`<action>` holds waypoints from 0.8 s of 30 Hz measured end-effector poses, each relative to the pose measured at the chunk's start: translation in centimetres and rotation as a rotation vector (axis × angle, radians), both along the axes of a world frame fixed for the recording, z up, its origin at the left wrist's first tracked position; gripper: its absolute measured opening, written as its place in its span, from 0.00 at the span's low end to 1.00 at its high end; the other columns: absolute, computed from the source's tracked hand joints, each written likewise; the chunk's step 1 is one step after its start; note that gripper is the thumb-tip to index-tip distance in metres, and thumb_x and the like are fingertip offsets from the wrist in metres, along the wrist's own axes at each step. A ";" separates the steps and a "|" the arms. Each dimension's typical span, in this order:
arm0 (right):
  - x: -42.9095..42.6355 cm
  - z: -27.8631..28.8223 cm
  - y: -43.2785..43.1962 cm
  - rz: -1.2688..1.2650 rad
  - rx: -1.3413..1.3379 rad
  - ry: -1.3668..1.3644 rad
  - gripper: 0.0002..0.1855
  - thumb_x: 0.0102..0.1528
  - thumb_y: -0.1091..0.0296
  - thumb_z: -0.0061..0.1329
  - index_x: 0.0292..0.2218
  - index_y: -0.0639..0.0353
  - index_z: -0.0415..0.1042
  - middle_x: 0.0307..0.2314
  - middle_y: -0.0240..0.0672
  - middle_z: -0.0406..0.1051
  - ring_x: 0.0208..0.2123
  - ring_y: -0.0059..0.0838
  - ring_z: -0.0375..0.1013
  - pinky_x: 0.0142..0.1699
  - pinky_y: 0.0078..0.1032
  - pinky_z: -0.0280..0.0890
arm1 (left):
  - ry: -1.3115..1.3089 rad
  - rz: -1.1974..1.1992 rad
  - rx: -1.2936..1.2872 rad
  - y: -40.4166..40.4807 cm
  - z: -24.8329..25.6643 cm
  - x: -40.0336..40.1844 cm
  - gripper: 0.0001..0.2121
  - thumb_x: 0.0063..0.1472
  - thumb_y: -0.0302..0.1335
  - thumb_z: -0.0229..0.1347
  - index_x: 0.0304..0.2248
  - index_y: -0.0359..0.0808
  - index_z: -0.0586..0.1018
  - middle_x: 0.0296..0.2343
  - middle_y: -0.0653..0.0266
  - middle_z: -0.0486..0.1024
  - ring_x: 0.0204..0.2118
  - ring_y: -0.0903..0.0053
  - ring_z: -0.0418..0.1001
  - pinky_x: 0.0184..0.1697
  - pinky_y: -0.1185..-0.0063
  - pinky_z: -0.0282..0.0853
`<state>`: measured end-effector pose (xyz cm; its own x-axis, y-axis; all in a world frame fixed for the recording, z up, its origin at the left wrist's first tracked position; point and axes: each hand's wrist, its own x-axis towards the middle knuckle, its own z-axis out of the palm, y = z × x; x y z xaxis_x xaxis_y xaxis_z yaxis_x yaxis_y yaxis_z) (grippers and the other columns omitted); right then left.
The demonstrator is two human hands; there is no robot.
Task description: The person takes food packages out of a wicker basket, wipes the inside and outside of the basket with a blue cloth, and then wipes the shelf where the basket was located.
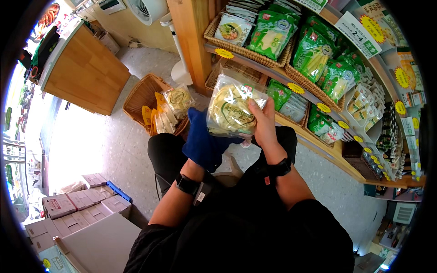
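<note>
A clear plastic packet of pale noodles (231, 111) is gripped at its right edge by my right hand (263, 121), thumb on the front face. A blue cloth (205, 143) covers my left hand (198, 155) and passes behind the packet's lower left side. The fingers of that hand are hidden under the cloth. Just beyond it on the floor stands a wicker basket (135, 99). Inside the basket are another noodle packet (179, 98), orange packets (146, 116) and several slim pale packets (165, 121).
A wooden display shelf (194, 41) rises ahead and to the right. Its wicker trays hold green bags (273, 34) and other packets. A wooden counter (85, 68) is at the upper left, near a white fan (143, 10). Cardboard boxes (76, 208) are stacked at the lower left.
</note>
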<state>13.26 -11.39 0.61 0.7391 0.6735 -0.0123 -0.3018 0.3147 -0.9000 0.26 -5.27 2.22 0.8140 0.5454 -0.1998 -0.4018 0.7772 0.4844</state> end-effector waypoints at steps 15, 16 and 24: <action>-1.3 -1.2 0.3 0.094 0.219 0.290 0.25 0.50 0.80 0.44 0.49 0.61 0.53 0.44 0.35 0.61 0.45 0.26 0.62 0.49 0.24 0.57 | -0.291 0.228 -0.011 0.0 -3.2 -0.5 0.11 0.60 0.32 0.40 0.35 0.33 0.65 0.29 0.63 0.66 0.35 0.73 0.65 0.42 0.73 0.62; -2.4 -0.6 0.8 0.158 0.211 0.306 0.25 0.50 0.80 0.44 0.49 0.60 0.53 0.44 0.35 0.61 0.45 0.26 0.62 0.50 0.24 0.57 | -0.016 0.504 0.316 1.0 -8.1 -0.2 0.11 0.58 0.31 0.42 0.36 0.32 0.66 0.29 0.62 0.66 0.35 0.71 0.65 0.43 0.74 0.61; -3.0 0.5 0.9 0.100 0.237 0.211 0.25 0.52 0.78 0.41 0.51 0.59 0.51 0.47 0.34 0.58 0.48 0.27 0.58 0.52 0.25 0.54 | 0.819 0.602 1.524 0.1 -3.9 -1.1 0.15 0.44 0.19 0.51 0.35 0.30 0.68 0.27 0.55 0.65 0.32 0.64 0.63 0.37 0.75 0.61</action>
<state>10.24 -10.53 1.12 0.6668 0.7452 0.0077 -0.5136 0.4670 -0.7198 -0.87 -5.19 -1.67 0.4257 0.7593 0.4922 0.2463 -0.6206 0.7444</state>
